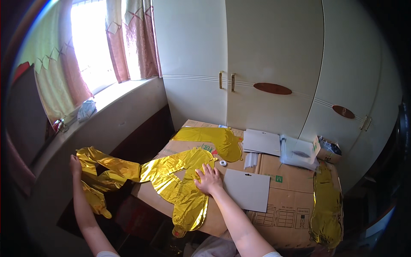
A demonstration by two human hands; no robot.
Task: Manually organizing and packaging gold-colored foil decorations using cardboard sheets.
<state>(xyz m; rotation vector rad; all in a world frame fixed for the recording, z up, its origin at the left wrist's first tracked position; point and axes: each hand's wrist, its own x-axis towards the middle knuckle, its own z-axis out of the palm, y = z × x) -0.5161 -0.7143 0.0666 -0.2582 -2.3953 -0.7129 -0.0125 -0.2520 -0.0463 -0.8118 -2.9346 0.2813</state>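
Observation:
A flat, crinkled gold foil balloon (pixel 165 182) stretches from the cardboard-covered table out past its left edge. At its far left end, my left hand (pixel 75 166) is closed on the foil's edge and holds that part up, off the table. My right hand (pixel 209 179) lies with fingers spread on the right part of the foil, pressing it against the cardboard. Beyond it, another flat gold foil piece (pixel 229 143) rests towards the back of the table. Just right of my right hand is a grey-white card (pixel 247 190) with a hang hole.
Cardboard (pixel 284 205) covers the table. At the back are stacked grey cards (pixel 262 141), white strips (pixel 251 160), a small white roll (pixel 223 163), clear plastic bags (pixel 295 150) and a small box (pixel 329 150). More gold foil (pixel 327 205) lies along the right edge. Wardrobe doors (pixel 274 51) stand behind.

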